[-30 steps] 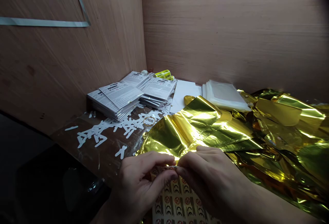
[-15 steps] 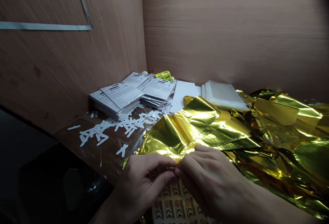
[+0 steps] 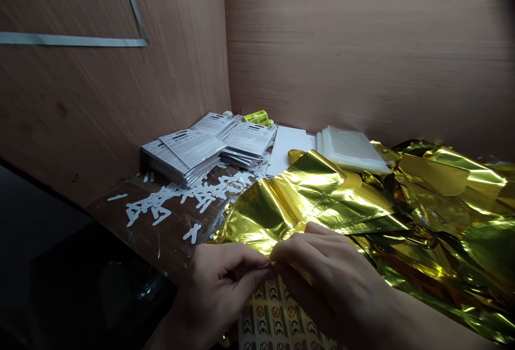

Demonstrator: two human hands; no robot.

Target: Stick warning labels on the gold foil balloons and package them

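Observation:
My left hand [image 3: 225,280] is closed, thumb and forefinger pinched at the near edge of a shiny gold foil sheet [image 3: 257,216]. Against its fingertips, my right hand [image 3: 322,269] is also closed in a pinch. Whatever lies between the fingers is too small and hidden to name. Beneath both hands is a sheet of stickers [image 3: 277,318] with CE marks and red round symbols. The gold foil spreads out beyond my knuckles.
Stacks of printed packets [image 3: 193,149] stand at the back left, with small white strips [image 3: 161,200] scattered before them. Behind are a yellow label roll [image 3: 256,117], white card [image 3: 287,149] and clear bags [image 3: 348,149]. Crumpled gold foil [image 3: 438,221] covers the right. Wooden walls [image 3: 362,44] rise behind.
My left fingertips have shifted slightly left, still pinched. The fingers of my right hand have moved a little left and curl over the fingertips' meeting point.

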